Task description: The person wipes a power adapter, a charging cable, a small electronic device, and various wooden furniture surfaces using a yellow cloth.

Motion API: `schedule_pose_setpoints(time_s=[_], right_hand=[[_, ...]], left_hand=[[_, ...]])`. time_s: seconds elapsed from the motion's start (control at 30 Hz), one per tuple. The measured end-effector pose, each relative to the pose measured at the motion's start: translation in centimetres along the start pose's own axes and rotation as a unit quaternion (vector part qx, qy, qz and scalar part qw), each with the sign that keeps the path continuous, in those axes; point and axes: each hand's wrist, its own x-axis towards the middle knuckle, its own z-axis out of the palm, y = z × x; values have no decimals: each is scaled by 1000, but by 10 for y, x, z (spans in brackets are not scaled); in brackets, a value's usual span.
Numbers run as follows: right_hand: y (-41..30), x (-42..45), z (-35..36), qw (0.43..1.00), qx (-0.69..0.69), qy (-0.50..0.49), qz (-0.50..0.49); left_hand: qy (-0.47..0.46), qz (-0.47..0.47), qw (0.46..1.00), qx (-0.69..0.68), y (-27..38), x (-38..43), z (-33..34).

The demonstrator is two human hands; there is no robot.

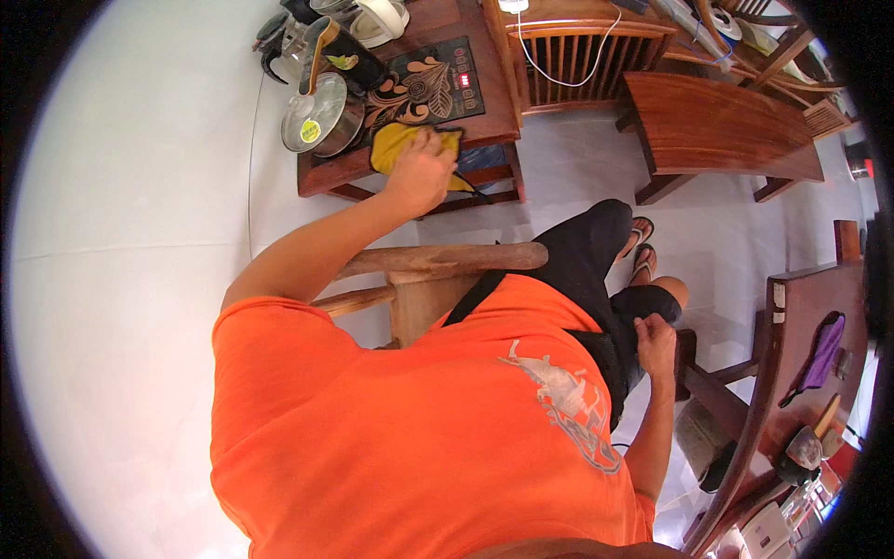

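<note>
My left hand (423, 168) lies over a yellow cloth with dark edging (391, 145) at the near edge of a low wooden table (499, 115), its fingers bent onto the fabric. Part of the cloth hangs below the edge. Beside it are a lidded glass pot (314, 115) and a patterned black induction cooktop (426, 87) with a lit red display. A black canister with a wooden handle (346, 59) stands behind the pot. My right hand (655, 342), fingers curled in, rests against black shorts (583, 241); no object shows in it.
A wooden chair armrest (454, 258) is beside my body. A wooden stool (719, 126) stands beyond my feet. On the right, a dark wooden table (775, 412) holds a purple cloth (824, 353) and small items. A glass jug (283, 52) and a white cable (569, 82) are at the top.
</note>
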Motion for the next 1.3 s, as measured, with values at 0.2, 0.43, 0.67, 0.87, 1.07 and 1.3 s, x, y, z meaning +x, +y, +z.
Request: schedule_pose_setpoints(time_s=[0.2, 0.43, 0.67, 0.87, 1.07, 1.3], right_hand=[[5, -1, 1, 1000, -19, -6, -17], [2, 1, -5, 1000, -26, -11, -5], [-3, 4, -3, 1000, -26, -18, 3], [2, 2, 1, 1000, -9, -16, 8], [-3, 9, -10, 995, -75, -66, 10], [-23, 12, -19, 999, 43, 14, -3]], left_hand=[[45, 121, 992, 10, -3, 40, 26], [-4, 120, 991, 64, -28, 31, 35], [-109, 137, 974, 141, -112, -77, 2], [-153, 126, 972, 128, -137, -96, -6], [-54, 259, 960, 94, -56, 15, 19], [137, 265, 941, -161, 87, 132, 52]])
